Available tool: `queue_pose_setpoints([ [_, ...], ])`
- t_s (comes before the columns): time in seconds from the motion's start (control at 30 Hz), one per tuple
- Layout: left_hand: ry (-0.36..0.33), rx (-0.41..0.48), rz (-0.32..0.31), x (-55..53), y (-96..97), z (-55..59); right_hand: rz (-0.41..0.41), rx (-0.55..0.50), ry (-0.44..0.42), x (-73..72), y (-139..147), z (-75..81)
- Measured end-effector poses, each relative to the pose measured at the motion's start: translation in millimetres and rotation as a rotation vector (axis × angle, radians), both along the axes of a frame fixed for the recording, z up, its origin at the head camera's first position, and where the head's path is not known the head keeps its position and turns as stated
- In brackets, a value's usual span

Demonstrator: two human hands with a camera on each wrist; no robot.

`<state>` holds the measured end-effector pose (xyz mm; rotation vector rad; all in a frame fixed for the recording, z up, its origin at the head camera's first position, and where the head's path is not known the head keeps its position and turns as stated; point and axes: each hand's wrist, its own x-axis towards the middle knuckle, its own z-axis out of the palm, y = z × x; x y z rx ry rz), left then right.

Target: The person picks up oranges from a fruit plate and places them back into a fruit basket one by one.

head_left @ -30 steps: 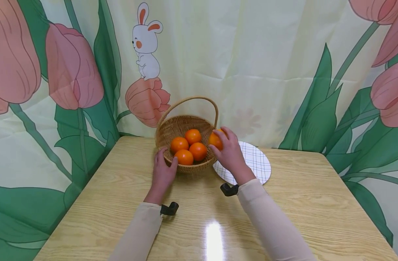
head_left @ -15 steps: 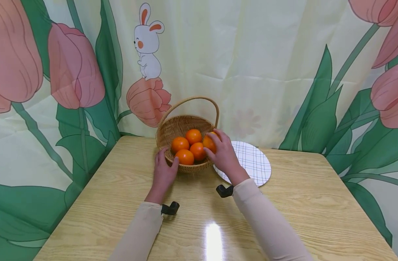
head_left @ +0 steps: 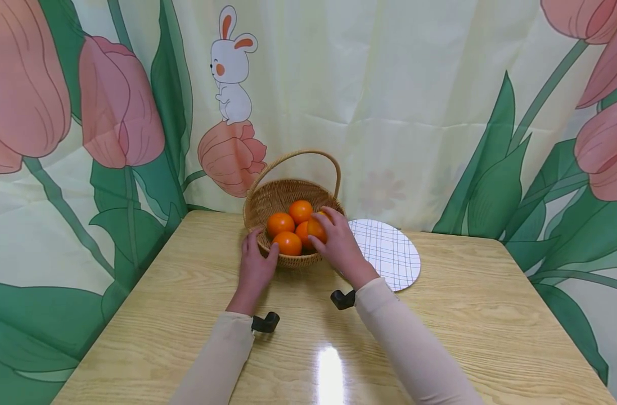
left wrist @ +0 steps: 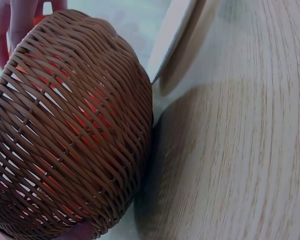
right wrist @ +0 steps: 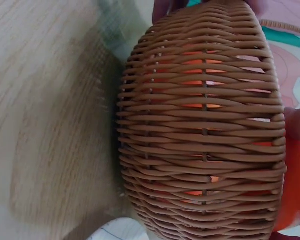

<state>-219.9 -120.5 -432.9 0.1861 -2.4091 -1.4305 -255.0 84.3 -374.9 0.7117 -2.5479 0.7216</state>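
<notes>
A wicker basket (head_left: 270, 198) with an arched handle stands toward the back of the table, several oranges (head_left: 280, 224) lying inside it. My left hand (head_left: 255, 267) grips the basket's front left rim, the thumb at the inner side. Above the basket's right part, my right hand (head_left: 341, 244) holds another orange (head_left: 315, 229), which partly covers one lying behind it. From the left wrist, the basket's woven side (left wrist: 85, 125) fills much of the view, orange showing through the gaps. In the right wrist view the held orange (right wrist: 294, 185) appears at the rim, beside part of a finger.
A round white mat with a blue grid (head_left: 389, 253) lies right of the basket, partly behind my right hand. The wooden table (head_left: 490, 315) reaches a curtain (head_left: 404, 112) printed with tulips and a rabbit. Black wrist mounts (head_left: 265, 322) sit at both cuffs.
My right hand has moved left and slightly down with its orange, from the basket's right rim to over the fruit inside. My left hand has stayed at the rim.
</notes>
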Motion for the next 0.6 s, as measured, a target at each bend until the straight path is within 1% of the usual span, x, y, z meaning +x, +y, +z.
queue_pose_setpoints([
  [0.27,0.003,-0.003,-0.011,-2.7,3.1,0.0,0.002,0.004,0.008,0.6,3.4,-1.3],
  [0.47,0.009,0.005,-0.011,-6.0,3.4,1.6,-0.015,0.012,0.007,0.5,10.4,-3.0],
  [0.6,-0.008,0.005,-0.016,-9.7,2.3,3.2,-0.017,0.008,0.039,0.6,15.5,-3.7],
])
